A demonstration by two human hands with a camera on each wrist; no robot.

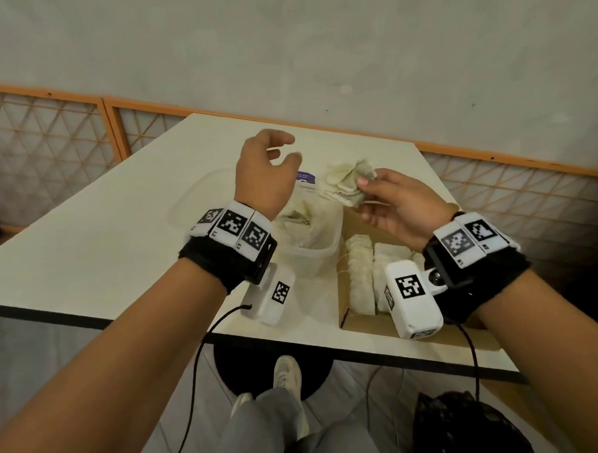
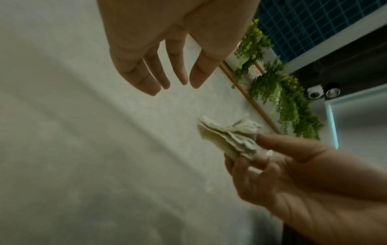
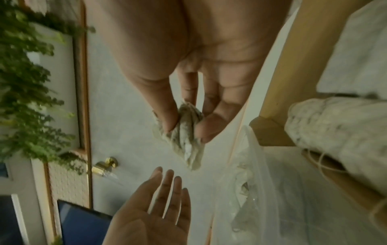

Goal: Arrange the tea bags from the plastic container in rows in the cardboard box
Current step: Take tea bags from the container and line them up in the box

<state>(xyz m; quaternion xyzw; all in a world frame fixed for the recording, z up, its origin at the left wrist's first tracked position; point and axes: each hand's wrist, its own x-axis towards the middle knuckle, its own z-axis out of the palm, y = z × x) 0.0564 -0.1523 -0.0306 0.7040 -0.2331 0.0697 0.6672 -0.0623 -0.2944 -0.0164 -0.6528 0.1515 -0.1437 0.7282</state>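
Observation:
My right hand (image 1: 377, 195) pinches a fanned bunch of pale tea bags (image 1: 347, 182) above the far end of the cardboard box (image 1: 350, 310); the same bunch (image 3: 186, 132) shows between thumb and fingers in the right wrist view. My left hand (image 1: 276, 160) hovers open and empty over the clear plastic container (image 1: 310, 250), fingers relaxed and apart (image 2: 159, 79). Rows of tea bags (image 1: 359, 273) stand packed in the box. A few tea bags (image 1: 296, 217) lie in the container.
The box and container sit side by side near the front edge of a white table (image 1: 119, 239). A purple-labelled packet (image 1: 306, 177) lies behind the container, and its clear lid (image 1: 189, 201) lies to the left. A wooden lattice screen (image 1: 48, 136) runs behind the table.

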